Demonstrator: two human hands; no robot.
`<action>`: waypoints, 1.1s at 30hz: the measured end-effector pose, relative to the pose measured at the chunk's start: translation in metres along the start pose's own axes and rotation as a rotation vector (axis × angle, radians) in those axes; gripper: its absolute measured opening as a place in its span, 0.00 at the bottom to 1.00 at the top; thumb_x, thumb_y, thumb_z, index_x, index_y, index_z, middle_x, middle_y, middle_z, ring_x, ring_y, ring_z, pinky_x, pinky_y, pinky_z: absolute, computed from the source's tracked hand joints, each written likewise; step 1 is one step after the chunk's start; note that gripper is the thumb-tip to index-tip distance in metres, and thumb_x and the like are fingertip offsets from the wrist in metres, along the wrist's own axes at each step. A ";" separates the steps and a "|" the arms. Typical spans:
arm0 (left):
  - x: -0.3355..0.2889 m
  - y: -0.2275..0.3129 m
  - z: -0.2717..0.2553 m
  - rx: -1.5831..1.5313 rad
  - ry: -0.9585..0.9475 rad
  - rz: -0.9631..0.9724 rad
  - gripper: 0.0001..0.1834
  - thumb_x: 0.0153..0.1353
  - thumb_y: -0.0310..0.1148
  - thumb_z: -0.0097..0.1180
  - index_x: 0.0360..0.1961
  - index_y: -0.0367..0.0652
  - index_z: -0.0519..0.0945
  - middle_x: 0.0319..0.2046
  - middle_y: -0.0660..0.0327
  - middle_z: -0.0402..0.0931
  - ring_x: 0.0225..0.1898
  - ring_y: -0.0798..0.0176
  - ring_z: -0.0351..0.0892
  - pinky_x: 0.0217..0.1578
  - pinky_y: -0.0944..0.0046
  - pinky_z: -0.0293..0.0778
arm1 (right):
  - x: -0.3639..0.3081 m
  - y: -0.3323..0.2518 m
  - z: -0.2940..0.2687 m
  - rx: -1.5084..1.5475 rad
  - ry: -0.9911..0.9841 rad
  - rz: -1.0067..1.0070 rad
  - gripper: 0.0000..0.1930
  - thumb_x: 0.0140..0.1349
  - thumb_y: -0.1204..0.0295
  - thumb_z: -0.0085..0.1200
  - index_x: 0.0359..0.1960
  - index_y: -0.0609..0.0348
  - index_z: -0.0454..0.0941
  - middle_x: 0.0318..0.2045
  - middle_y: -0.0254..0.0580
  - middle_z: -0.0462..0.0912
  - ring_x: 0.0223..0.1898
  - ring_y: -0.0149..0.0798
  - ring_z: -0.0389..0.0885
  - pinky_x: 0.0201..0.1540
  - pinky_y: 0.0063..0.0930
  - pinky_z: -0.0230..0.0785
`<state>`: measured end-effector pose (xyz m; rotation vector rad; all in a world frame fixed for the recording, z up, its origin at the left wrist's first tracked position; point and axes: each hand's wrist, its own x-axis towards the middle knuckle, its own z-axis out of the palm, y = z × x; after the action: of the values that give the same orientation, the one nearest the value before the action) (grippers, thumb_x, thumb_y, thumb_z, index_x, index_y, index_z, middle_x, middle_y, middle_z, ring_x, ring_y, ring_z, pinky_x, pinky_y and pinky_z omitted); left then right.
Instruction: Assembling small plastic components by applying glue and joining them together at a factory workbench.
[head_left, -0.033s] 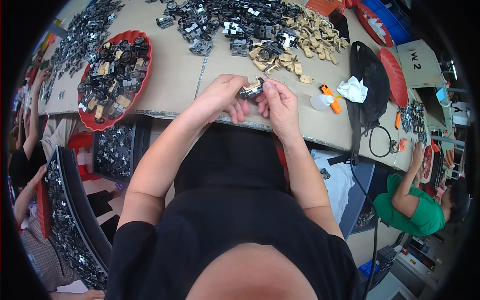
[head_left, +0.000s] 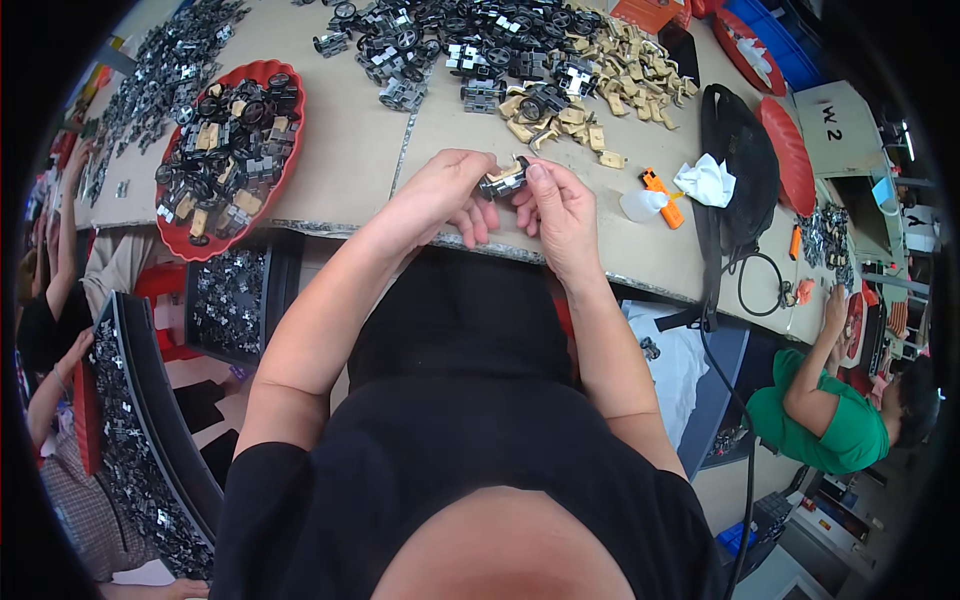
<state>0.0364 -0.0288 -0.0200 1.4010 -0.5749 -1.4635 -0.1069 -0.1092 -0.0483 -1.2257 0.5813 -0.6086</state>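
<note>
Between my two hands, just over the table's near edge, is a small black-and-silver part with a tan piece on it. The fingers of my left hand close on its left end. At the other end, my right hand pinches it between thumb and fingers. My fingers hide some of the part. Beyond my hands lie a heap of black-and-grey parts with round wheel-like pieces and a pile of loose tan pieces. To the left, a red scalloped tray holds similar parts with tan pieces on them.
Right of my hands are a small white bottle, an orange tool, crumpled white tissue and a black bag with a hanging strap. Dark bins of parts stand lower left. Co-workers sit at both sides, one in green.
</note>
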 end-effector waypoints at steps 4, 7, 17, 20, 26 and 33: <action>0.000 -0.001 -0.002 -0.025 -0.025 0.017 0.19 0.62 0.41 0.39 0.36 0.32 0.70 0.20 0.54 0.72 0.14 0.66 0.73 0.11 0.71 0.70 | 0.000 -0.001 0.001 0.006 -0.005 0.001 0.17 0.62 0.66 0.49 0.45 0.69 0.71 0.25 0.38 0.75 0.21 0.23 0.70 0.21 0.13 0.61; 0.005 -0.011 -0.001 -0.084 -0.013 0.172 0.16 0.61 0.37 0.42 0.40 0.33 0.68 0.24 0.54 0.73 0.19 0.67 0.75 0.16 0.72 0.72 | 0.003 0.004 0.001 0.053 -0.002 -0.049 0.16 0.61 0.69 0.48 0.45 0.70 0.69 0.27 0.38 0.75 0.23 0.23 0.71 0.24 0.14 0.64; 0.003 -0.017 -0.003 -0.133 -0.001 0.228 0.17 0.56 0.26 0.51 0.45 0.37 0.62 0.29 0.56 0.75 0.27 0.67 0.77 0.23 0.73 0.74 | 0.003 0.001 0.003 0.039 -0.025 0.002 0.16 0.57 0.79 0.50 0.47 0.70 0.66 0.34 0.41 0.77 0.29 0.25 0.77 0.30 0.13 0.69; 0.004 -0.020 -0.002 -0.125 0.023 0.264 0.17 0.56 0.26 0.52 0.45 0.37 0.62 0.28 0.56 0.75 0.27 0.67 0.77 0.24 0.73 0.74 | 0.004 0.002 0.002 0.030 -0.018 0.014 0.16 0.57 0.79 0.51 0.47 0.69 0.66 0.35 0.41 0.77 0.29 0.25 0.77 0.30 0.13 0.70; 0.004 -0.027 0.000 -0.140 0.022 0.328 0.17 0.54 0.26 0.53 0.44 0.39 0.63 0.27 0.57 0.74 0.25 0.68 0.76 0.24 0.71 0.73 | 0.004 0.004 0.002 0.010 -0.020 -0.006 0.16 0.57 0.80 0.50 0.47 0.70 0.66 0.35 0.42 0.76 0.32 0.28 0.77 0.31 0.16 0.71; 0.000 -0.026 0.002 -0.136 0.005 0.317 0.18 0.53 0.23 0.52 0.44 0.38 0.62 0.25 0.59 0.72 0.24 0.69 0.75 0.23 0.72 0.72 | 0.000 0.008 0.007 -0.032 0.008 -0.010 0.15 0.57 0.81 0.48 0.47 0.69 0.65 0.38 0.46 0.75 0.36 0.32 0.77 0.37 0.23 0.75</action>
<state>0.0259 -0.0189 -0.0420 1.1484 -0.6501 -1.2206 -0.1005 -0.1027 -0.0539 -1.2573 0.5941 -0.6154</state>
